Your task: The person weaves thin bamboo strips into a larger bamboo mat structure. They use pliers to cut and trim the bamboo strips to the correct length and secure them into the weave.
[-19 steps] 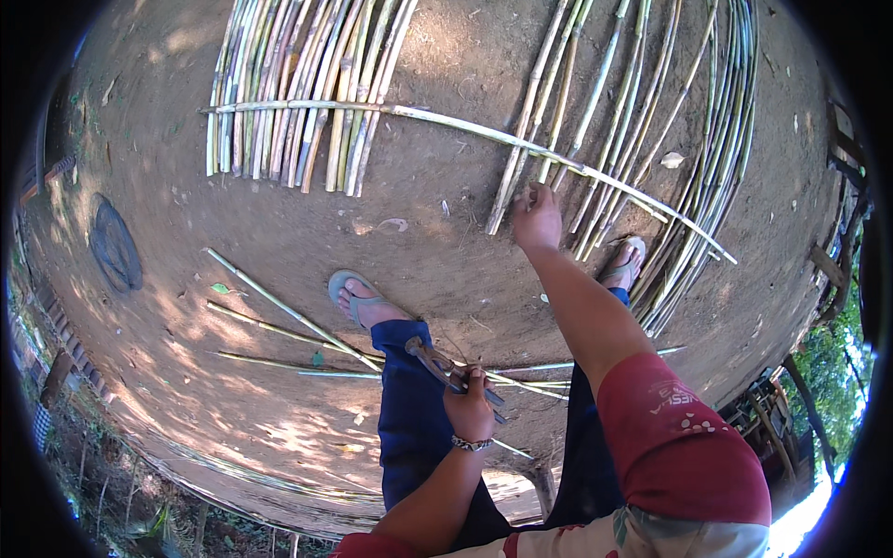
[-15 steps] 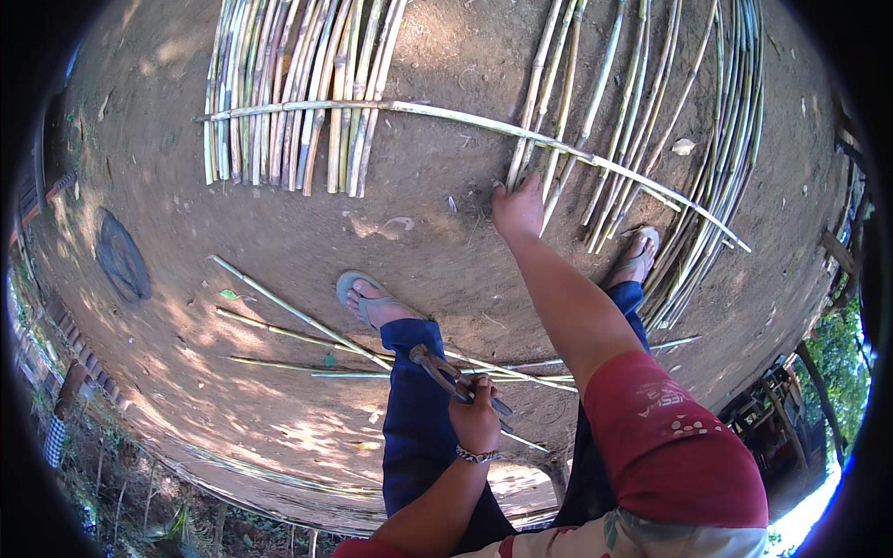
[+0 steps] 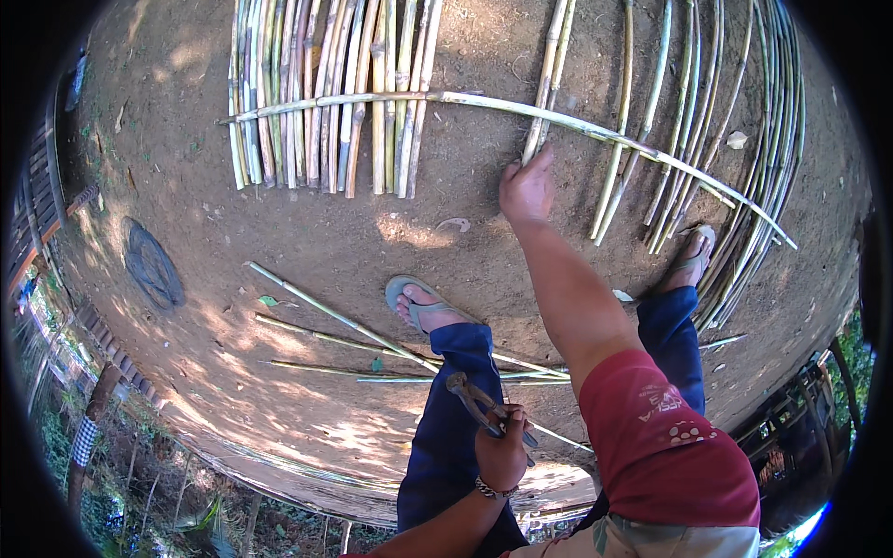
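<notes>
My right hand (image 3: 528,193) reaches forward with its fingers closed on the lower end of a thin bamboo stick (image 3: 541,93). Another stick (image 3: 561,46) lies close beside the held one. Both meet a long bamboo crosspiece (image 3: 586,126) that runs sideways among the sticks. Down near my left thigh, my left hand (image 3: 503,458) is wrapped round the handles of a pair of metal pincers (image 3: 476,398). Left of my right hand, a close row of bamboo sticks (image 3: 316,149) lies with the crosspiece over or among their ends.
Looser sticks (image 3: 651,121) and a dense bundle (image 3: 781,121) lie to the right. Several loose sticks (image 3: 344,325) cross the dirt behind my sandalled left foot (image 3: 419,299). A dark coiled thing (image 3: 153,265) rests at the left. A post (image 3: 93,418) stands farther off, lower left.
My right hand has shifted the held stick and its neighbour leftward, nearer the close row. My right foot has moved outward to the right. The whole view has swung a little.
</notes>
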Motion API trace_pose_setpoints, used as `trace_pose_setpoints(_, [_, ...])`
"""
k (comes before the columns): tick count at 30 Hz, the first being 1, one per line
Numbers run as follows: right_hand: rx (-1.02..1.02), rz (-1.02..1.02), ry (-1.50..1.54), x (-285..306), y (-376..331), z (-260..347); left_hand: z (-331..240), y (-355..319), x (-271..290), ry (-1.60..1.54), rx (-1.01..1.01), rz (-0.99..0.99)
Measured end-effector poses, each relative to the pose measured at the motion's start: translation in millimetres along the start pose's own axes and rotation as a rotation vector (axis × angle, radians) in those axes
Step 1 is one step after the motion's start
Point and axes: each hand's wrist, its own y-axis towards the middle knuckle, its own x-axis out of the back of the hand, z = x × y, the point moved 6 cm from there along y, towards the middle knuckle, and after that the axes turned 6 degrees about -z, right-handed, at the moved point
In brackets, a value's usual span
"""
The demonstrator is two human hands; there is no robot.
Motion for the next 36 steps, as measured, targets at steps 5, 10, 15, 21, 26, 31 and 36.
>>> trace_pose_setpoints(5, [-0.008,0.02,-0.025,-4,-6,25,-7,3,10,0.011,-0.014,0.037])
trace_pose_setpoints(10, [0.018,0.074,-0.083,-3,-6,28,-4,6,19,0.038,-0.023,0.057])
trace_pose_setpoints(15, [0.066,0.131,-0.255,27,-17,39,-9,6,14,-0.049,-0.028,0.037])
trace_pose_setpoints(21, [0.201,0.122,-0.396,15,-17,36,-17,2,13,-0.084,-0.006,0.063])
trace_pose_setpoints(26, [0.293,0.143,-0.445,16,-16,39,-26,-2,16,-0.036,0.024,0.086])
trace_pose_setpoints(31, [0.317,0.218,-0.486,15,-17,50,-16,1,21,-0.106,-0.014,0.084])
trace_pose_setpoints(36, [0.27,0.268,-0.537,15,-18,56,-31,-5,20,0.022,-0.042,0.107])
